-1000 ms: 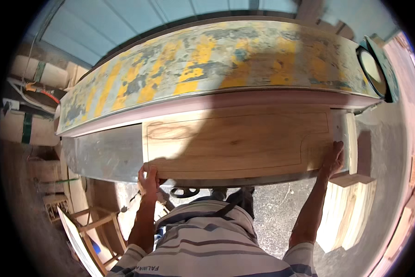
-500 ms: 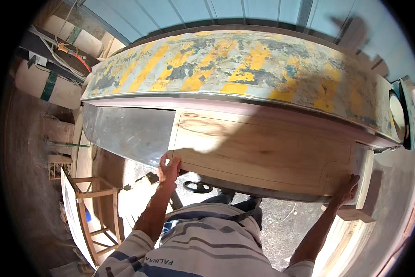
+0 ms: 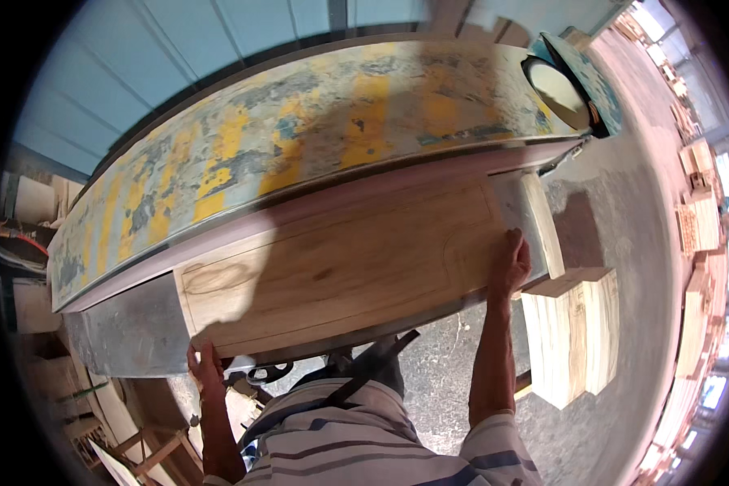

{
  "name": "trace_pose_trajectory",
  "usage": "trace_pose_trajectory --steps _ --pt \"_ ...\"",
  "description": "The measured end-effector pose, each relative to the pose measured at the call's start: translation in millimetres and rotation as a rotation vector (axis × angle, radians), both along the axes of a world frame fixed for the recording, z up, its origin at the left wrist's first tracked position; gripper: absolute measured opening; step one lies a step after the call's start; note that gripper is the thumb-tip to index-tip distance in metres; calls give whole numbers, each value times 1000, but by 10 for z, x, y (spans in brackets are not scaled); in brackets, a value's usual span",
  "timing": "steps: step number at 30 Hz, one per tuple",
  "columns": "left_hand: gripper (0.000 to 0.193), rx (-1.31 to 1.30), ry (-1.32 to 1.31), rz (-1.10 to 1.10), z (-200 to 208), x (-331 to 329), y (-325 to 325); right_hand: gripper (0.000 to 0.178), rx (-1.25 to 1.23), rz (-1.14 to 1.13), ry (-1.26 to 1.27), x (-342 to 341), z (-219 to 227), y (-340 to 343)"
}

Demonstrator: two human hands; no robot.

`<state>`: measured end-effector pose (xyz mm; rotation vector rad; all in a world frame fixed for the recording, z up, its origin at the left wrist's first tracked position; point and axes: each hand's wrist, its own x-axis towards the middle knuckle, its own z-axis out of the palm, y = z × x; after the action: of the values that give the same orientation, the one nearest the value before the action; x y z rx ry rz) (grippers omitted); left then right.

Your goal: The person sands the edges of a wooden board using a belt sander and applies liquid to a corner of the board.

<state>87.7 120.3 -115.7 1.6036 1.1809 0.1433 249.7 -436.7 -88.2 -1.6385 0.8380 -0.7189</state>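
Observation:
A long, flat wooden panel [image 3: 340,271] with a thin line running inside its edges lies on a grey metal machine table [image 3: 129,328]. My left hand [image 3: 206,366] is closed on the panel's near left corner, thumb on top. At the right end, my right hand [image 3: 510,263] grips the panel's near corner with fingers bent around the edge. Beyond the panel, its far edge lies along the pinkish rail below a worn cover [image 3: 218,162] painted with yellow stripes. Shadow covers most of the panel. My fingertips under the wood are hidden.
Stacked light wooden pieces [image 3: 571,332] stand right of the table. A round opening with a pale rim [image 3: 556,93] is at the cover's right end. A black handwheel [image 3: 269,373] sits below the near edge. A wooden frame stool [image 3: 153,454] stands lower left; lumber stacks [image 3: 699,219] line the far right.
My view has swung to the right, bringing the lumber stacks into sight. Both hands stay on the panel's ends; my right hand now sits with its fingers more curled at the corner.

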Motion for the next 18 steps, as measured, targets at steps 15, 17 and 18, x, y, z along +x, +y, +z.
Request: trace_pose_trajectory --steps 15,17,18 --pt "52 -55 52 26 7 -29 -62 35 -37 -25 5 -13 -2 2" --pt "52 -19 79 26 43 -8 -4 34 -80 -39 73 -38 -108 24" --pt "52 -8 81 44 -10 -56 115 33 -102 -46 106 -67 -163 46"
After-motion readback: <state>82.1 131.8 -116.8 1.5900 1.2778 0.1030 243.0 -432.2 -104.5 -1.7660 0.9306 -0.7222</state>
